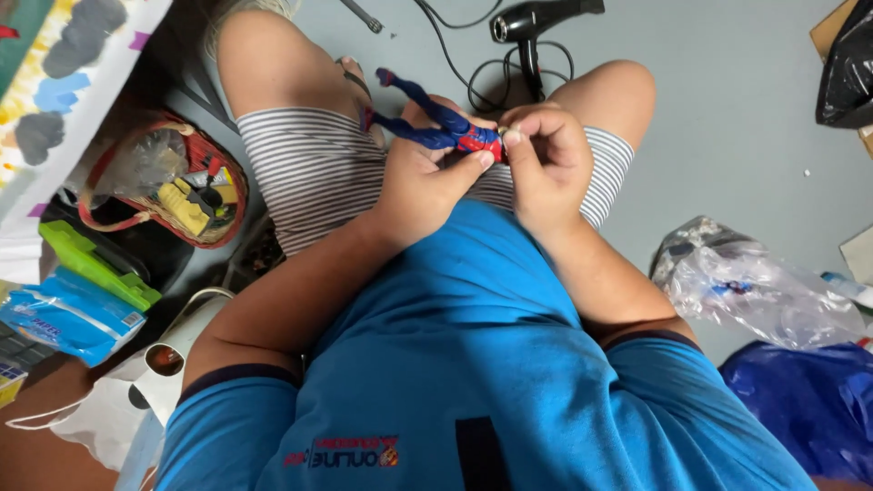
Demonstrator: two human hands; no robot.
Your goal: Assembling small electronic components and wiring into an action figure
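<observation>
**Both hands grip a small toy figure above the lap**

Nearest the camera is the person's blue shirt (473,364), which fills the lower middle of the view. Both forearms rise from it towards the lap, where striped shorts (309,168) cover the thighs.

The left hand (423,177) is wrapped around the blue and red toy figure (446,127), with the thumb pressed along the red torso. The right hand (546,159) is curled tight at the torso end of the figure, thumb and fingers pinching it there; whatever sits between those fingertips is too small to make out. The figure lies tilted, its blue legs pointing up and to the left, away from the right hand, above the gap between the knees.

To the left of the left thigh, a woven basket with a red rim (164,182) holds a yellow object and some clear wrapping. Nearer the camera on that side lie a green plastic piece (95,264) and a blue packet (68,314). To the right of the right arm sits a crumpled clear plastic bag (764,291), with a dark blue bag (809,400) just beside it.

Farthest off, beyond the knees, a black hair dryer (536,23) rests on the grey floor (727,118) with its cord looped near it.
</observation>
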